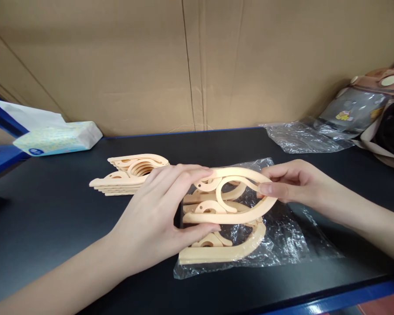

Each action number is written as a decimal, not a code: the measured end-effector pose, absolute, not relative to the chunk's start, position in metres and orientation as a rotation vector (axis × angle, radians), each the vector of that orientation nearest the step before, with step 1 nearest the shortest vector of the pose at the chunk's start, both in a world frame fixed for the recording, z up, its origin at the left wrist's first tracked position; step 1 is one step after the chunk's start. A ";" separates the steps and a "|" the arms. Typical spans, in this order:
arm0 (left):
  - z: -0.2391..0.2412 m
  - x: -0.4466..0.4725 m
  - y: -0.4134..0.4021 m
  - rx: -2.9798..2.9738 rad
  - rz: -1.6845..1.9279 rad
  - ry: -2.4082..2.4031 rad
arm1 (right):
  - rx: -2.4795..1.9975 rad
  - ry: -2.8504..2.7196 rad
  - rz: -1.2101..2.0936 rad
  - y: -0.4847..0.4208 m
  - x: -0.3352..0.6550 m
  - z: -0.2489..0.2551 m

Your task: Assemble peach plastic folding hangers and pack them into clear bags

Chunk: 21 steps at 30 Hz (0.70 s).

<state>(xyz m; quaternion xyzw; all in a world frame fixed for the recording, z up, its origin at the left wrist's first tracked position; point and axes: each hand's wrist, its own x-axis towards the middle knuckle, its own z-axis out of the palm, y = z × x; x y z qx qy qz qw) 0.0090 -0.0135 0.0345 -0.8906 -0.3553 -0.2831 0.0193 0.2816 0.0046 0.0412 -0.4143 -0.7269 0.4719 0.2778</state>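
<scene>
A beige folding hanger (246, 216), folded into a loop, is held between my two hands. My right hand (287, 181) pinches its rounded end between thumb and fingers. My left hand (160, 205) spans its other end, fingertips on the upper arm and thumb by the lower one. Beneath it, more folded hangers (213, 254) lie on or in a clear plastic bag (285, 238); which of the two I cannot tell. Left of these, partly behind my left hand, a neat stack of folding hangers (114, 189) rests on the black table (49, 218).
At the back left lies a tissue pack (65, 136) with a sheet sticking out. Another clear plastic bag (302, 138) sits at the back right, next to a clear and brown bag (351, 109). A cardboard wall (134, 65) closes off the table's rear.
</scene>
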 end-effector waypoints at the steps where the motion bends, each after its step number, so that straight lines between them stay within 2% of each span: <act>1: 0.035 0.009 -0.014 -2.745 -0.893 -1.094 | -1.127 -1.981 1.158 0.003 0.281 0.041; 6: 0.035 0.011 -0.018 -2.713 -0.881 -1.068 | -0.994 -2.211 0.341 -0.008 0.279 0.038; 8: 0.034 0.013 -0.019 -2.719 -0.868 -1.064 | -0.877 -2.329 0.141 -0.012 0.276 0.037; 21: 0.027 0.027 -0.031 -2.782 -0.893 -1.066 | -0.809 -2.542 -0.169 -0.022 0.269 0.042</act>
